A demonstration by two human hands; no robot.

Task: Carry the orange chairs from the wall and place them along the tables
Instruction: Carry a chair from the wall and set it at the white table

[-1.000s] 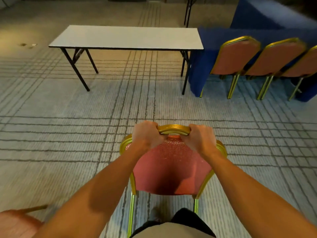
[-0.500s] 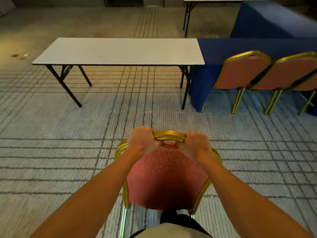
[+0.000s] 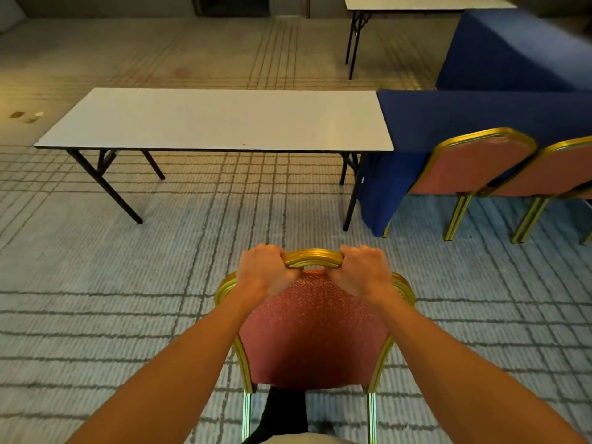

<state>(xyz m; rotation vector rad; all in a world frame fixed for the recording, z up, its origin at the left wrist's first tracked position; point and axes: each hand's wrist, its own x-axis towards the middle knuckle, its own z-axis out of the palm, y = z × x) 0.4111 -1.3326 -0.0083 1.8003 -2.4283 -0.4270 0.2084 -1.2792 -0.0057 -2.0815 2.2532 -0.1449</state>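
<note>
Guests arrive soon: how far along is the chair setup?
Done: at least two orange chairs stand against the blue-clothed table. In hand: the left hand and right hand grip the carried chair by its gold rail. Left: the white table shows no chairs along its near side.

Grey carpet [image 3: 96,267] with dark grid lines, beneath and all around the left hand [image 3: 266,272] and right hand [image 3: 365,274]. Blue cloth [image 3: 432,123], ahead and to the right of the right hand, draped down to the carpet. Second blue cloth [image 3: 512,49], farther ahead on the same side, lower edge hidden behind the first. Small brass-coloured floor plates [image 3: 19,115], far ahead and left of the left hand. Faint reddish stain [image 3: 181,72], well ahead of the left hand. Dark opening [image 3: 230,4], farthest ahead.
</note>
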